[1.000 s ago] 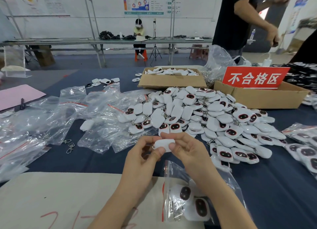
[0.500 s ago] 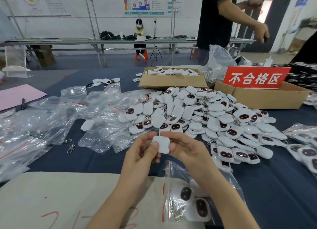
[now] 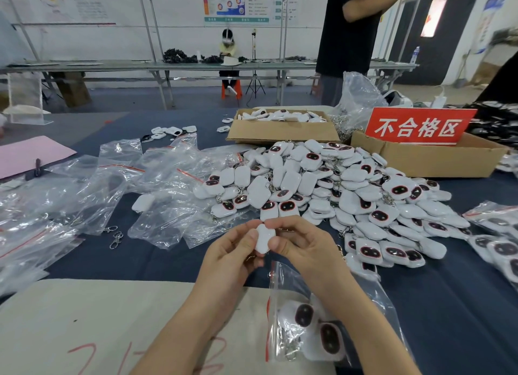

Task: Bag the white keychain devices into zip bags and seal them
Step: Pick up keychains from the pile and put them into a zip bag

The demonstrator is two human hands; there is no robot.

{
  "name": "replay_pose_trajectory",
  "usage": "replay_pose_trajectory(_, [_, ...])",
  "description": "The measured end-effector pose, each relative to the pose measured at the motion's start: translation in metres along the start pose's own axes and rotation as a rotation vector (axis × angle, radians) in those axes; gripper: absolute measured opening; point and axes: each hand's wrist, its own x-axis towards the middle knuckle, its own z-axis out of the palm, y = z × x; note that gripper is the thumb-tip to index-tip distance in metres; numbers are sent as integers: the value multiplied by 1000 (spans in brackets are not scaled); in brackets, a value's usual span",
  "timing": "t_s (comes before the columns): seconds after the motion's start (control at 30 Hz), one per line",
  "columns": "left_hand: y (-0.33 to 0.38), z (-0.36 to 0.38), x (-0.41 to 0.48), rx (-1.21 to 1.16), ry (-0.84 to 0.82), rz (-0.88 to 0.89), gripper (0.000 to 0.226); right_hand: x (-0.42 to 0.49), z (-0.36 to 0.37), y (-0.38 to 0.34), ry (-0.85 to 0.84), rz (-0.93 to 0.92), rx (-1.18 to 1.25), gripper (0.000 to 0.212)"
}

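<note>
Since a second ago we see the white keychain device [image 3: 263, 238] turned from lying crosswise to standing on end, at the frame's centre as before. The left hand [image 3: 232, 251] pinches its left edge with thumb and curled fingers; the right hand [image 3: 302, 245] pinches its right edge. At lower centre a zip bag [image 3: 283, 279] holding devices lies under the right forearm, near the pile [image 3: 350, 192].

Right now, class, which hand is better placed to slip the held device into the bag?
Right, probably. Both the right hand and left hand pinch the device, but the bag lies just under the right wrist; the left hand sits beside it.
</note>
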Motion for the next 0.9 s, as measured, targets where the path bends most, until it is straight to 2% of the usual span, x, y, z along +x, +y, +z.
replay_pose_trajectory(0.13, [1, -2, 2, 42, 57, 67, 37, 2, 1, 4, 52, 41, -74, 27])
replay_pose_trajectory(0.27, [0, -3, 2, 84, -3, 89, 36, 4, 1, 9, 124, 42, -134, 28])
replay_pose_trajectory(0.43, [-3, -3, 1, 301, 33, 108, 25, 5, -2, 11, 158, 26, -167, 28])
replay_pose_trajectory(0.6, [-5, 0, 3, 372, 71, 176, 34, 4, 0, 15, 172, 2, -199, 36])
replay_pose_trajectory(0.7, [-6, 3, 3, 426, 88, 213, 23, 3, -1, 14, 172, -14, -214, 38])
replay_pose_trajectory(0.8, [-8, 3, 2, 443, 94, 245, 26, 3, -4, 13, 158, -31, -199, 35])
replay_pose_trajectory(0.9, [-8, 1, 0, 478, 95, 313, 14, 5, -6, 10, 135, -58, -129, 31])
